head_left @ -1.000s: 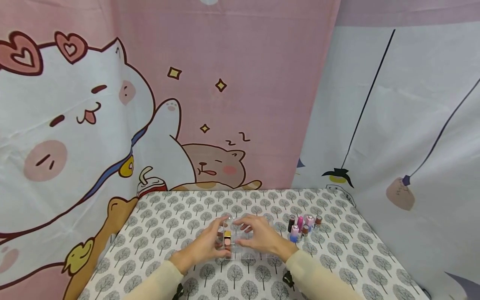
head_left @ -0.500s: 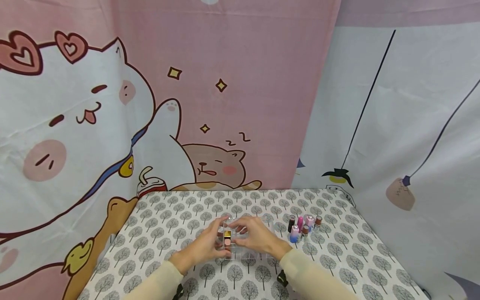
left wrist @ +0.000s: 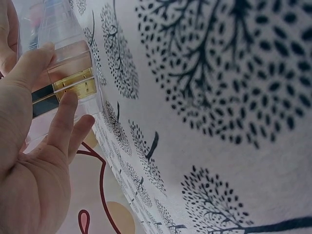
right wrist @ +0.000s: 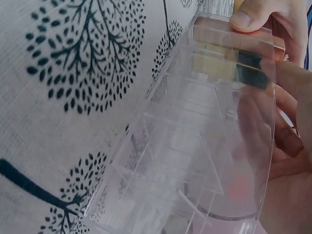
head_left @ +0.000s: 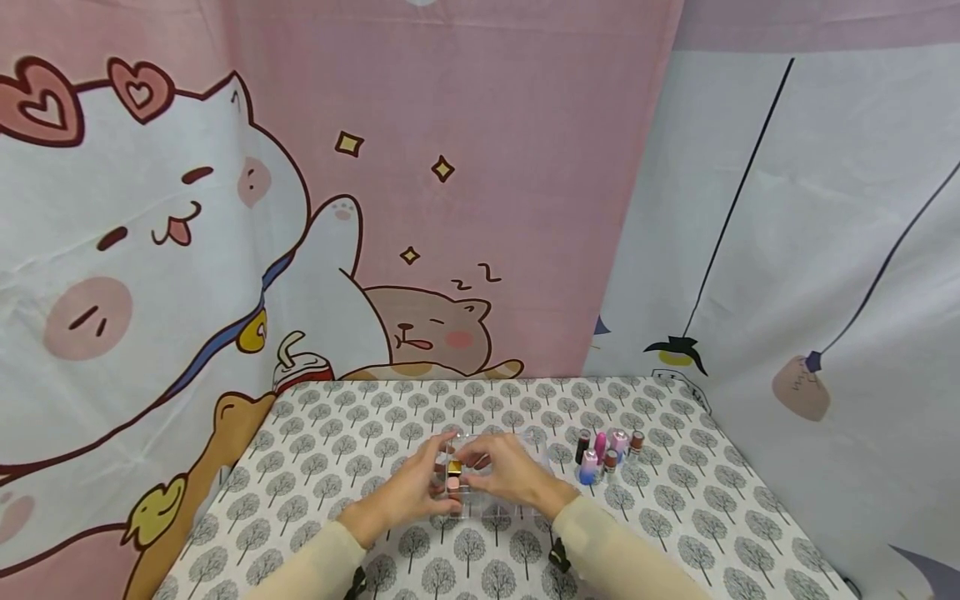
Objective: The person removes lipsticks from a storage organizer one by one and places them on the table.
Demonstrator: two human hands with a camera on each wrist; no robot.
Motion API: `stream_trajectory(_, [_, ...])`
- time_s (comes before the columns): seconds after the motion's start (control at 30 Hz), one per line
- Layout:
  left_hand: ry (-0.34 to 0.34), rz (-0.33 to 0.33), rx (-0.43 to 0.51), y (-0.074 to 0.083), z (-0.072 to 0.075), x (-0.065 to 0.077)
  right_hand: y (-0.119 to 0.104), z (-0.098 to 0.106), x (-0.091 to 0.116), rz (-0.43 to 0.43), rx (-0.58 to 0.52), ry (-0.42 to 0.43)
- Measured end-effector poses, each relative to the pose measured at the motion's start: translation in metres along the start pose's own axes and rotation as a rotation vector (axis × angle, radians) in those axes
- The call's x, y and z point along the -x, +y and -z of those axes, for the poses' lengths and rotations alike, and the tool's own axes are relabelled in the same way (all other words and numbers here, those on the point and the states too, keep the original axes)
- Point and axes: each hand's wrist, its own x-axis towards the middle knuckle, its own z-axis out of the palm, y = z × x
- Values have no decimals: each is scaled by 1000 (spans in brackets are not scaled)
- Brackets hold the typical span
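A clear plastic organizer [right wrist: 161, 170] with several compartments lies in front of me. My left hand [head_left: 408, 492] grips its left end, thumb on one wall and fingers on the other. In that end stand a gold-and-black lipstick [head_left: 454, 468] and a rose-coloured lipstick [head_left: 453, 484], side by side. My right hand [head_left: 517, 475] reaches over the organizer from the right and pinches the gold-and-black lipstick near its top, index finger and thumb at its sides. The right wrist view shows a fingertip at the dark end [right wrist: 251, 75] of that lipstick.
Several cosmetic tubes stand right of the organizer: a black one [head_left: 582, 447], a bright pink one [head_left: 600, 445], pink-and-blue ones [head_left: 588, 468] and brown-topped ones [head_left: 611, 460]. A tree-print cloth [head_left: 420, 575] covers the table. Behind hangs a cartoon-print curtain [head_left: 510, 208].
My right hand has moved left over the organizer, its index finger and thumb coming up to the gold-and-black lipstick. The left hand keeps its grip on the end, nearly still.
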Motion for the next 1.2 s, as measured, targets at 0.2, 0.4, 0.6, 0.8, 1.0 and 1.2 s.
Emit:
stream_trajectory(0.2, [2,4,6,0,0,0,3,-4,-2,-6,-42,12])
stream_trajectory(0.4, [1,4,-3,1,1,0,3,-5,-2,-2,-38,28])
stream_trajectory(0.6, [-4,-8,7,1,0,0,3,-5,-1,-5,-40,37])
stream_trajectory(0.8, [-2,-9,-13,0,0,-1,2,-4,1,-5,-49,58])
stream_trajectory(1.0, [10,-20,-20,2,-1,0,0,-1,3,-4,-65,78])
stream_trajectory(1.2, [9,-10,-29,1,-1,-1,-3,4,5,3,-51,97])
